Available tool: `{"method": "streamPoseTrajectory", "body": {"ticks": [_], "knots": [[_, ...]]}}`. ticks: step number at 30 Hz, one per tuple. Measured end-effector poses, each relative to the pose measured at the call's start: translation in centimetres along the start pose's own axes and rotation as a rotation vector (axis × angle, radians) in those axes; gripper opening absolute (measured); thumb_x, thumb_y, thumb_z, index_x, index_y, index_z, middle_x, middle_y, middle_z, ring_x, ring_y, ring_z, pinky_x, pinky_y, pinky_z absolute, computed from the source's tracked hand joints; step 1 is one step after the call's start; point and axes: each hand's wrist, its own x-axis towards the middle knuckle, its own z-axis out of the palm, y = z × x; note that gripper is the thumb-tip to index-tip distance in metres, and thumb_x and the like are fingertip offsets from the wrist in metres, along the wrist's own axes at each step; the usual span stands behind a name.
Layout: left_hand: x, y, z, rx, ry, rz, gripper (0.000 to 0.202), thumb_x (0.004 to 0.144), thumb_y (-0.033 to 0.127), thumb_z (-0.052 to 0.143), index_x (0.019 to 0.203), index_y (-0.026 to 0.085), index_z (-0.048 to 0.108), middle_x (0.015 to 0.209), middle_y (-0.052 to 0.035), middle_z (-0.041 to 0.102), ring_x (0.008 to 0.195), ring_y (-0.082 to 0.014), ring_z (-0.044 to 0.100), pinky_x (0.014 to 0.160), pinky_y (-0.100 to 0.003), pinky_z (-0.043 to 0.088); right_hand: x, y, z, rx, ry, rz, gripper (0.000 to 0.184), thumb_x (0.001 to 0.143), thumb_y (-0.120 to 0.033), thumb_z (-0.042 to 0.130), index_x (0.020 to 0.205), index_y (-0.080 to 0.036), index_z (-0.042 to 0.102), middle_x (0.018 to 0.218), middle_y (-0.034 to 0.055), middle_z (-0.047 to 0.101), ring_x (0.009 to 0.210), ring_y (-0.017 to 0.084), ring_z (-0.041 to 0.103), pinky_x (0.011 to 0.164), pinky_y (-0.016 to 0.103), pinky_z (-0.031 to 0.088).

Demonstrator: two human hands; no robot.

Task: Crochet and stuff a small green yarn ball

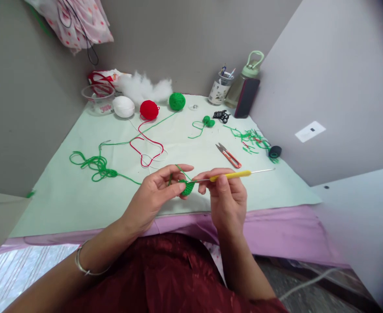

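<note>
My left hand (160, 189) pinches a small green crochet piece (188, 188) between thumb and fingers, with green yarn running over the raised index finger. In my right hand (228, 193) is a crochet hook (233, 175) with a yellow handle, held like a pen. Its metal tip points left and meets the top edge of the crochet piece. From the left hand the working yarn trails to a loose green tangle (96, 165) on the table, and a strand leads on to a green yarn ball (177, 101).
Thread snips (228, 155) lie beyond my right hand, near green yarn scraps (251, 138) and a black tape roll (274, 151). Farther back are a red yarn ball (149, 110), a white yarn ball (124, 107), white stuffing (144, 89), a bottle (238, 89) and a phone (247, 98).
</note>
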Motion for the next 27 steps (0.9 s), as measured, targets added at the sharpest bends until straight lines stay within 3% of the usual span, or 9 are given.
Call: {"method": "streamPoseTrajectory", "body": {"ticks": [3, 8, 12, 14, 16, 18, 20, 23, 27], "knots": [[-0.1, 0.1, -0.1, 0.067, 0.007, 0.041, 0.030, 0.088, 0.024, 0.077, 0.117, 0.027, 0.079, 0.093, 0.0001, 0.059, 0.086, -0.0132, 0.058, 0.080, -0.026, 0.055, -0.3, -0.7, 0.0, -0.147, -0.015, -0.090, 0.022, 0.107, -0.024, 0.050, 0.101, -0.022, 0.071, 0.093, 0.0040, 0.079, 0.068, 0.013, 0.069, 0.065, 0.030, 0.058], [-0.3, 0.3, 0.5, 0.156, 0.110, 0.070, 0.030, 0.083, 0.019, 0.081, 0.113, 0.024, 0.079, 0.086, 0.0015, 0.060, 0.081, -0.0112, 0.058, 0.078, -0.022, 0.053, -1.0, -0.7, -0.1, -0.563, -0.136, -0.446, 0.029, 0.103, -0.012, 0.052, 0.122, -0.025, 0.069, 0.102, 0.0055, 0.078, 0.084, 0.018, 0.074, 0.075, 0.034, 0.063], [-0.1, 0.0, 0.8, -0.044, 0.075, -0.016, 0.047, 0.079, 0.022, 0.086, 0.125, 0.023, 0.075, 0.082, 0.0018, 0.064, 0.075, -0.0101, 0.058, 0.072, -0.021, 0.051, -1.5, 0.4, 0.0, -0.801, -0.119, -0.688, 0.038, 0.096, -0.011, 0.064, 0.129, -0.028, 0.071, 0.110, 0.0085, 0.077, 0.096, 0.022, 0.074, 0.079, 0.037, 0.064], [0.1, 0.0, 0.5, -0.186, 0.026, -0.135, 0.050, 0.079, 0.024, 0.086, 0.127, 0.020, 0.074, 0.077, 0.0025, 0.061, 0.063, -0.0073, 0.051, 0.062, -0.019, 0.048, -1.5, 0.5, 0.0, -0.763, -0.089, -0.656, 0.037, 0.096, -0.012, 0.065, 0.127, -0.030, 0.072, 0.110, 0.0081, 0.076, 0.095, 0.022, 0.073, 0.077, 0.038, 0.063], [0.3, 0.0, 0.2, -0.267, 0.008, -0.208, 0.045, 0.080, 0.024, 0.086, 0.123, 0.018, 0.077, 0.072, 0.0042, 0.055, 0.054, -0.0034, 0.038, 0.054, -0.017, 0.042, -1.2, 0.2, -0.1, -0.570, -0.043, -0.500, 0.029, 0.099, -0.014, 0.059, 0.120, -0.029, 0.074, 0.101, 0.0068, 0.076, 0.084, 0.020, 0.072, 0.071, 0.037, 0.061], [0.4, 0.2, 0.0, -0.280, 0.011, -0.194, 0.041, 0.080, 0.022, 0.086, 0.120, 0.019, 0.078, 0.075, 0.0046, 0.053, 0.052, -0.0017, 0.029, 0.050, -0.015, 0.039, -0.8, -0.1, -0.1, -0.313, 0.018, -0.312, 0.024, 0.103, -0.017, 0.054, 0.109, -0.026, 0.076, 0.089, 0.0047, 0.073, 0.070, 0.016, 0.066, 0.062, 0.034, 0.057], [0.3, 0.4, 0.0, -0.247, 0.002, -0.156, 0.039, 0.079, 0.021, 0.086, 0.118, 0.021, 0.079, 0.082, 0.0024, 0.057, 0.056, -0.0029, 0.036, 0.049, -0.016, 0.040, -0.4, -0.3, 0.0, -0.143, 0.022, -0.197, 0.022, 0.104, -0.022, 0.055, 0.102, -0.024, 0.076, 0.086, 0.0037, 0.072, 0.066, 0.014, 0.063, 0.058, 0.031, 0.054], [0.2, 0.3, 0.5, -0.161, -0.007, -0.087, 0.038, 0.079, 0.023, 0.086, 0.117, 0.023, 0.080, 0.088, 0.0001, 0.060, 0.068, -0.0082, 0.051, 0.052, -0.017, 0.046, -0.1, -0.3, 0.2, -0.137, -0.046, -0.178, 0.019, 0.102, -0.022, 0.060, 0.102, -0.024, 0.078, 0.093, 0.0047, 0.076, 0.073, 0.015, 0.066, 0.063, 0.032, 0.056], [0.1, -0.2, 0.9, -0.094, 0.038, -0.001, 0.041, 0.080, 0.025, 0.087, 0.121, 0.027, 0.078, 0.090, 0.0009, 0.063, 0.071, -0.0082, 0.051, 0.060, -0.018, 0.049, -0.9, 0.2, 0.5, -0.343, -0.050, -0.283, 0.025, 0.100, -0.016, 0.061, 0.113, -0.029, 0.078, 0.097, 0.0035, 0.076, 0.079, 0.016, 0.070, 0.066, 0.032, 0.059]]}}
